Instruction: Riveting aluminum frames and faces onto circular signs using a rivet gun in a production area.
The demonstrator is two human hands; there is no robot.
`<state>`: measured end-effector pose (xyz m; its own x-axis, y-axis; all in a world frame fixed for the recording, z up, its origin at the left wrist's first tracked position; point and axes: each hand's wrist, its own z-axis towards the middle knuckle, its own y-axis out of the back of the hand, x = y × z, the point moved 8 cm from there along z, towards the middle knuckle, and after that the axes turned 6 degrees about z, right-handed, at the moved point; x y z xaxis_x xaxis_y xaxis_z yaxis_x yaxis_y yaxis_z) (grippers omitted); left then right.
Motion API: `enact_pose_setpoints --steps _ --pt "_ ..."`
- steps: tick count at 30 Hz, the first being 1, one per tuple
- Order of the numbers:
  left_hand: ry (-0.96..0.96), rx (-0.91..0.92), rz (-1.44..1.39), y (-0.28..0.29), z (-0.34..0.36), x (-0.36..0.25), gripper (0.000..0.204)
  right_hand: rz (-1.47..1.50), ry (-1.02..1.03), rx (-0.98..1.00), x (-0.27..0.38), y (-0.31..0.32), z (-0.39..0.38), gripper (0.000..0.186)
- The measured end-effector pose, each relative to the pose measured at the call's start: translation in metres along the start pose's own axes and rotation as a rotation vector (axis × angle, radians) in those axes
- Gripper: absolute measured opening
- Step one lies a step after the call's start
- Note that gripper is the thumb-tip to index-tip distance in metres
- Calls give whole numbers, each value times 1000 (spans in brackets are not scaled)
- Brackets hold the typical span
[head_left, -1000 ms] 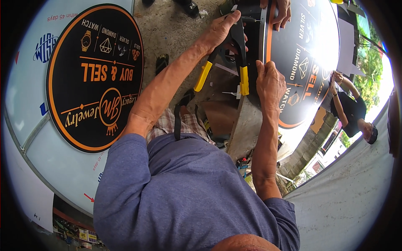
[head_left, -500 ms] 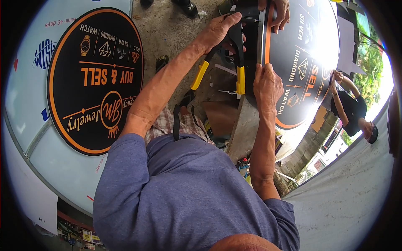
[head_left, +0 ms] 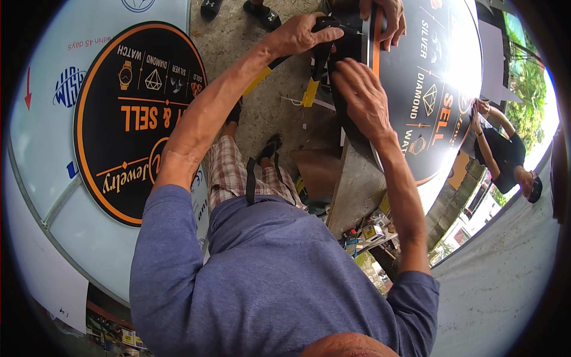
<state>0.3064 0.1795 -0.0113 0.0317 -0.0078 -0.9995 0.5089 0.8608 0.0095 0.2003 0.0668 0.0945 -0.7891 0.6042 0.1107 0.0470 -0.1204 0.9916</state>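
My left hand (head_left: 300, 35) grips the head end of a long-handled hand riveter (head_left: 322, 56) with black arms. Its two yellow handle grips (head_left: 310, 92) hang apart, one partly behind my left forearm. The riveter's nose lies close to the rim of a round black sign (head_left: 416, 119) with orange edging, standing on my right. My right hand (head_left: 363, 98) is open, fingers stretched out over the sign's dark side band, just below the riveter. A co-worker's hands (head_left: 385, 21) hold the same rim at the top. What the riveter's tip touches is hard to make out.
On the left, a matching round sign (head_left: 137, 125) lies on a pale blue panel (head_left: 53, 137). A person in black (head_left: 505, 152) supports the right sign's far side. Below it are a grey bench (head_left: 357, 190) and a shelf of small items (head_left: 375, 235). Sandalled feet (head_left: 262, 15) stand ahead.
My right hand has left its grip on the sign's rim and shifted left with fingers straightened. The riveter's handles have swung up and left. My left hand has moved slightly left.
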Motion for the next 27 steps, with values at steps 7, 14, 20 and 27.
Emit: enact_pose_setpoints --steps 7,14,20,27 --pt "-100 -39 136 6 5 4 50 19 132 170 -7 -35 -4 23" --pt "102 36 -99 -1 2 3 65 -49 145 232 -8 -39 -3 25" --pt "-6 -110 73 1 10 -1 60 -73 143 225 -9 -34 -2 25" --pt "163 9 -306 -19 7 -10 51 64 176 121 -9 -26 2 27"
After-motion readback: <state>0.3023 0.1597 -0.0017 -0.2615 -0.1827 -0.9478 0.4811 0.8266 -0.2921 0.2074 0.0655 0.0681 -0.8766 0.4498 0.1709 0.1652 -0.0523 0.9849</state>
